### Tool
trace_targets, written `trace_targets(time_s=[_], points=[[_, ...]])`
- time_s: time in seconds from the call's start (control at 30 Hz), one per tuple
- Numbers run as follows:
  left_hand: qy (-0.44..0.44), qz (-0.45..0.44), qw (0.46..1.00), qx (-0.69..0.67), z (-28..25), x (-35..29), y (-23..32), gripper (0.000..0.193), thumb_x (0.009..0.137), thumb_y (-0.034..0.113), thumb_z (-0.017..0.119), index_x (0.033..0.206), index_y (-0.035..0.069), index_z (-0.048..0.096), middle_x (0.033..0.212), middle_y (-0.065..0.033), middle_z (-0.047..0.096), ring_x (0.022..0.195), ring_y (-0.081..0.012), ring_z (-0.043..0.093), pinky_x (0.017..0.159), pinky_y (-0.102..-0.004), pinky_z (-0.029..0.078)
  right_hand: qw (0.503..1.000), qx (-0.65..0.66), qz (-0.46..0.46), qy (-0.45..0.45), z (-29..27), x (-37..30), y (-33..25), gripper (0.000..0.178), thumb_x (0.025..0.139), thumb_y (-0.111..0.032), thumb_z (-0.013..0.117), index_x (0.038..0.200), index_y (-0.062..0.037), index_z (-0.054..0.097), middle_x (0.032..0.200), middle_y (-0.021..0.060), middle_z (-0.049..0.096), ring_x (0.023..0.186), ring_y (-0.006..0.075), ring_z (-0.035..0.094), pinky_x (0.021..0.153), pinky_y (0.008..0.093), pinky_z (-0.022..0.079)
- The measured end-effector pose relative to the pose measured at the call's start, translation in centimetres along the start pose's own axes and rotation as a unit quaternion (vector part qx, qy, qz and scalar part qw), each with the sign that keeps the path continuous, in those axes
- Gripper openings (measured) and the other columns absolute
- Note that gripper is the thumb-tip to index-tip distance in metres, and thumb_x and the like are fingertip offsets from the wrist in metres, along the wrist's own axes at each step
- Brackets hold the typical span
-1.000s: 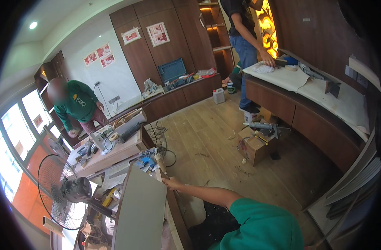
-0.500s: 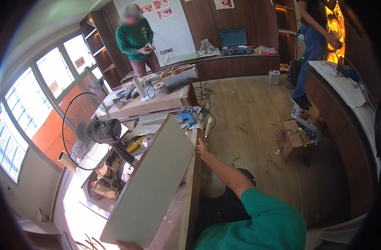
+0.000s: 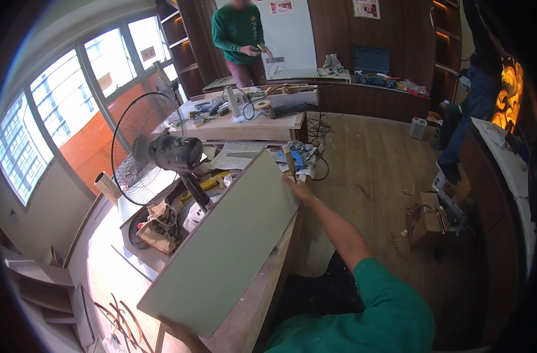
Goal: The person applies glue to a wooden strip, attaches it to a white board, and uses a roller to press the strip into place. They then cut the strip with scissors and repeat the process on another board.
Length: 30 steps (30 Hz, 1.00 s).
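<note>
A long pale grey-green panel (image 3: pixel 227 244) with a dark edge strip lies slanted across the workbench in front of me. My left hand (image 3: pixel 177 332) grips its near lower end, with the fingers partly hidden by the panel. At the far right corner, my right hand (image 3: pixel 299 189) is closed around a wooden-handled hand tool (image 3: pixel 289 160). Its handle points up; the working end is hidden, so its exact kind does not show. The same hand rests against the panel's edge.
A black pedestal fan (image 3: pixel 175 152) stands left of the panel, beside a yellow spirit level (image 3: pixel 206 187). Beyond is a second bench (image 3: pixel 268 125) with tools and cables. A person in green (image 3: pixel 239 35) stands behind it. Thin curved strips (image 3: pixel 124 320) lie at lower left. A wooden box (image 3: pixel 428 226) sits on the floor.
The view has turned left, so the scene sits further right. The wooden handle in my right hand has tipped leftward. More of my left hand shows at the panel's near end.
</note>
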<state>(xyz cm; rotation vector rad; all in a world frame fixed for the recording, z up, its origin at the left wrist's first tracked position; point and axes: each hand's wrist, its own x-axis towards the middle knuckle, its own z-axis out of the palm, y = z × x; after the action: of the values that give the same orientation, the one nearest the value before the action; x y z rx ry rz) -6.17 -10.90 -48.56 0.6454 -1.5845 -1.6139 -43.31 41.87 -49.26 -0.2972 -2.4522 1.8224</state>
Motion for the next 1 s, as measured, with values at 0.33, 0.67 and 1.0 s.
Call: trace_targets(time_s=[0.33, 0.67, 1.0], points=[[-0.138, -0.226, 0.964, -0.041, -5.1, -1.6, -3.8, 0.059, 0.107, 0.043, 0.051, 0.138, -0.007, 0.048, 0.125, -0.0155, 0.065, 0.109, -0.0249, 0.066, 0.094, -0.0374, 0.054, 0.949, -0.313, -0.014, -0.033, -0.9, 1.3, -2.0, 0.094, 0.071, -0.064, 0.079, 0.115, 0.0175, 0.063, 0.113, 0.032, 0.069, 0.106, 0.0381, 0.071, 0.092, 0.0424, 0.054], [-0.132, -0.276, 0.949, 0.072, -7.9, -10.0, -5.5, 0.055, 0.106, 0.041, 0.055, 0.127, -0.01, 0.057, 0.115, -0.0133, 0.068, 0.098, -0.0197, 0.065, 0.085, -0.0342, 0.051, 0.924, -0.374, 0.016, -0.074, 1.4, 2.1, 0.1, 0.072, 0.075, -0.061, 0.075, 0.104, 0.0049, 0.073, 0.104, 0.0258, 0.074, 0.102, 0.0339, 0.073, 0.087, 0.0425, 0.054], [-0.162, -0.321, 0.909, 0.211, -8.0, -8.4, -7.3, 0.054, 0.103, 0.043, 0.058, 0.11, -0.01, 0.066, 0.092, -0.0105, 0.07, 0.084, -0.0162, 0.062, 0.075, -0.0325, 0.05, 0.916, -0.4, -0.022, -0.027, 2.4, 5.4, 2.1, 0.055, 0.079, -0.051, 0.075, 0.093, 0.0022, 0.074, 0.096, 0.0209, 0.075, 0.094, 0.0333, 0.074, 0.082, 0.044, 0.055]])
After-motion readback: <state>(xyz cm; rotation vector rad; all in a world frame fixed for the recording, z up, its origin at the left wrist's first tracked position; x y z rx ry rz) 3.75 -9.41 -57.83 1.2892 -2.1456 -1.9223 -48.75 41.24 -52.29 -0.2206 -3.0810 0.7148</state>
